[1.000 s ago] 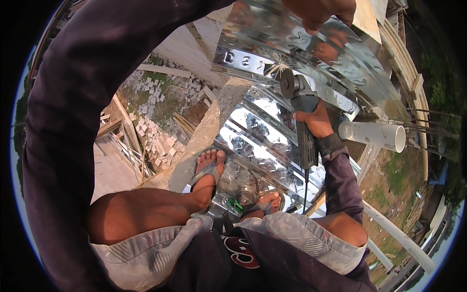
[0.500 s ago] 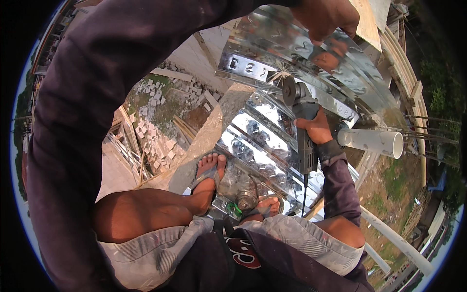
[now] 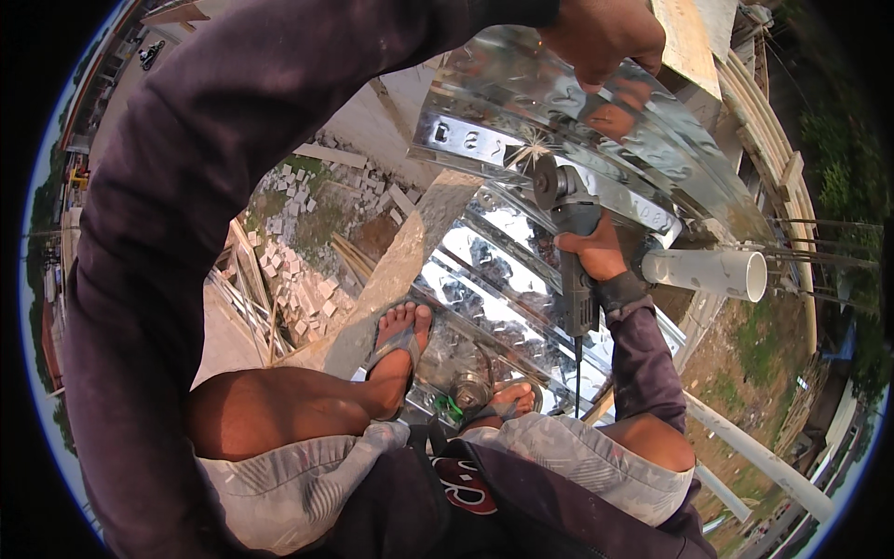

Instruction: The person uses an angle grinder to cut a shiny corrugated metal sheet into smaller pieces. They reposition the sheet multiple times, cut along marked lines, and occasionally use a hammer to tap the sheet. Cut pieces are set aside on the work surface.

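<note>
My right hand point(image 3: 596, 247) is wrapped around the body of a grey angle grinder point(image 3: 579, 279), its cord trailing down toward me. The grinder's cutting disc point(image 3: 545, 182) is beside the near rim of a raised, shiny ribbed metal sheet point(image 3: 503, 84). A star-shaped bright burst shows at that rim, sparks or glare, I cannot tell which. Stretched far forward, my left hand point(image 3: 605, 42) has its fingers curled on the sheet's upper part, the fingertips partly hidden. Under the raised sheet lies another shiny ribbed sheet point(image 3: 494, 270).
A white pipe point(image 3: 703, 272) sticks out right of the grinder. My sandalled feet rest on a narrow ledge near a clear plastic bottle point(image 3: 470, 387). Left of the concrete edge point(image 3: 396, 252), broken blocks point(image 3: 303, 284) and timber lie on lower ground. Wooden boards point(image 3: 768, 140) stand at the right.
The view has shifted slightly. My left hand, the raised sheet and the grinder appear a little further left and nearer. Both hands keep their grip.
</note>
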A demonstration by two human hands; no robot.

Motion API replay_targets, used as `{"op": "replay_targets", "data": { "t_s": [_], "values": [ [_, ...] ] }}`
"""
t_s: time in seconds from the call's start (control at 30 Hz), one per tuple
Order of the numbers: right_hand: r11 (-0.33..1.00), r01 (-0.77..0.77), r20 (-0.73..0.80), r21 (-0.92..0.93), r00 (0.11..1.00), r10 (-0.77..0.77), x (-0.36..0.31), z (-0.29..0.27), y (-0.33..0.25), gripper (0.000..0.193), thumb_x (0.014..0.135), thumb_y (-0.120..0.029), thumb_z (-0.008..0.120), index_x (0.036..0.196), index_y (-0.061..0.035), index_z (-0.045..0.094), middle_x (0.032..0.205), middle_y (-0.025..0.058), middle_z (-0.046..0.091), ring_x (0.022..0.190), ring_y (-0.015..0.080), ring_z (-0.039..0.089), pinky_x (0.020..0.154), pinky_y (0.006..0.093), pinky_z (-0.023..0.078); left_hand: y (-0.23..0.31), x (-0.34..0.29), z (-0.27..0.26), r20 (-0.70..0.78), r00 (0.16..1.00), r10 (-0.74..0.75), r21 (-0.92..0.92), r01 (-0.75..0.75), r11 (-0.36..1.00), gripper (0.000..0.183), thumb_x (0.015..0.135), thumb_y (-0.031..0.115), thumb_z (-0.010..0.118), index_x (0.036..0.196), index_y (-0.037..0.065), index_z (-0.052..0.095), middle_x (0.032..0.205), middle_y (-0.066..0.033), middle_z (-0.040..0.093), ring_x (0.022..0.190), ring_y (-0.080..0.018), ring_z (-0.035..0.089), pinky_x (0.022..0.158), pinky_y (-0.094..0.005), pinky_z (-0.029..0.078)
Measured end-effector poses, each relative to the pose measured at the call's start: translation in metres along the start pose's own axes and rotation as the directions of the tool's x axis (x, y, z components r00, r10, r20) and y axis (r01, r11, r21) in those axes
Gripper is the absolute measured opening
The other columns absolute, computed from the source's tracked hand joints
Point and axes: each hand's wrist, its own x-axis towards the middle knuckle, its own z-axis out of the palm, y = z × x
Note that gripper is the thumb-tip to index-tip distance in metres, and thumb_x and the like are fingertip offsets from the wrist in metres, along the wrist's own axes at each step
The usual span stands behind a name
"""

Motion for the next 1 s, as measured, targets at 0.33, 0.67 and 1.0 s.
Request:
{"op": "replay_targets", "data": {
  "t_s": [0.33,0.67,1.0],
  "values": [
    [0.983,-0.089,-0.057,0.161,0.993,0.099,-0.041,-0.005,-0.006,0.077,0.070,-0.012,0.084,0.132,0.0065,0.043,0.111,0.0146,0.065,0.097,0.0227,0.065,0.085,0.0355,0.055,-0.021,0.026,0.009,-0.021,1.000,-0.020,-0.011,0.020,1.000,0.035,0.084,-0.001,0.063,0.119,-0.003,0.068,0.104,-0.0227,0.073,0.094,-0.0334,0.071,0.082,-0.0410,0.057],
    [0.859,-0.029,-0.189,0.511,0.971,0.146,-0.092,-0.009,0.005,0.067,0.075,-0.008,0.079,0.132,0.0029,0.045,0.109,0.0105,0.063,0.094,0.0198,0.064,0.083,0.0343,0.055,-0.031,0.048,0.003,0.123,0.967,-0.223,0.329,0.173,0.928,0.033,0.075,0.003,0.073,0.108,-0.003,0.071,0.096,-0.0170,0.073,0.086,-0.0248,0.068,0.076,-0.0359,0.056],
    [0.814,-0.003,-0.205,0.581,0.967,0.151,-0.119,-0.018,-0.016,0.064,0.077,-0.005,0.075,0.132,0.0009,0.044,0.108,0.0110,0.062,0.090,0.0198,0.065,0.078,0.0345,0.057,-0.087,-0.023,0.025,-0.153,0.979,-0.134,-0.161,0.109,0.981,0.035,0.086,0.014,0.078,0.112,-0.007,0.066,0.096,-0.0140,0.073,0.088,-0.0184,0.068,0.079,-0.0334,0.052]
  ]
}}
